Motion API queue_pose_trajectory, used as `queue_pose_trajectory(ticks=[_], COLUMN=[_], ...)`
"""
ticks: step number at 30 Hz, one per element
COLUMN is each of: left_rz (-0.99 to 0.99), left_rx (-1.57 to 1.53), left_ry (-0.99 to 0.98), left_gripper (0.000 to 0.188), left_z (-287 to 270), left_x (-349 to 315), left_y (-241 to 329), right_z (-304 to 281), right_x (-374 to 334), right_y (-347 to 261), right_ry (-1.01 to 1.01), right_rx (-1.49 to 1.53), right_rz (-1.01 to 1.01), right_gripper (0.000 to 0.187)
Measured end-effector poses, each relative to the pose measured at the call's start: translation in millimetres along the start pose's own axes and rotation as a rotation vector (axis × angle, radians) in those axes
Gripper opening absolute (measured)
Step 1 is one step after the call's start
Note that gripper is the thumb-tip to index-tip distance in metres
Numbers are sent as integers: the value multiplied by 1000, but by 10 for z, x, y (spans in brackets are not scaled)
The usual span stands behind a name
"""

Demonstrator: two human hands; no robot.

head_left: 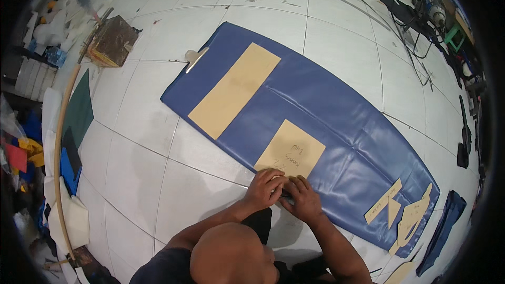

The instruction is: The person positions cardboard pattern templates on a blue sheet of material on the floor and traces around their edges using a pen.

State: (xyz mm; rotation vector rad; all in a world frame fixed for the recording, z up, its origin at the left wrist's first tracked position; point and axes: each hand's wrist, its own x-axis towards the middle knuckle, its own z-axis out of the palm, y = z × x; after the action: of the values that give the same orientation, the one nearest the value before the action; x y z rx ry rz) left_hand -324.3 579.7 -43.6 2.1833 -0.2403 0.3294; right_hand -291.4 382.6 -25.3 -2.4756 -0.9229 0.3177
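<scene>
Left hand point(261, 188), fingers curled, at near edge of square tan card template point(297, 147) with handwriting. Right hand point(304, 200) just beside it, fingers bent inward; small dark object point(286, 195) between hands, cannot tell which grips it. Template flat on large glossy dark-blue sheet point(331, 126), near its front edge. Long rectangular tan card point(235, 91) farther left on sheet; silver metal clip point(197, 60) on left end. Narrow tan card strip point(376, 208) and irregular tan card cutout point(413, 218) toward right end. White tiled floor point(142, 173) beneath.

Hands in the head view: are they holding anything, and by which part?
Cannot be told: a dark thing shows between the left hand and right hand, mostly hidden.
</scene>
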Motion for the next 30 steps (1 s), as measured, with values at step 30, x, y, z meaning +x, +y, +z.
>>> queue_pose_trajectory(ticks=[30], left_rz=[-21], left_rx=[113], left_ry=[-231], left_gripper=[57], left_z=[189], left_x=[-45], left_y=[144], right_z=[-799], right_x=[-1587], right_y=[1974], right_ry=[488], right_rx=[-367], right_rz=[1095], right_gripper=[45])
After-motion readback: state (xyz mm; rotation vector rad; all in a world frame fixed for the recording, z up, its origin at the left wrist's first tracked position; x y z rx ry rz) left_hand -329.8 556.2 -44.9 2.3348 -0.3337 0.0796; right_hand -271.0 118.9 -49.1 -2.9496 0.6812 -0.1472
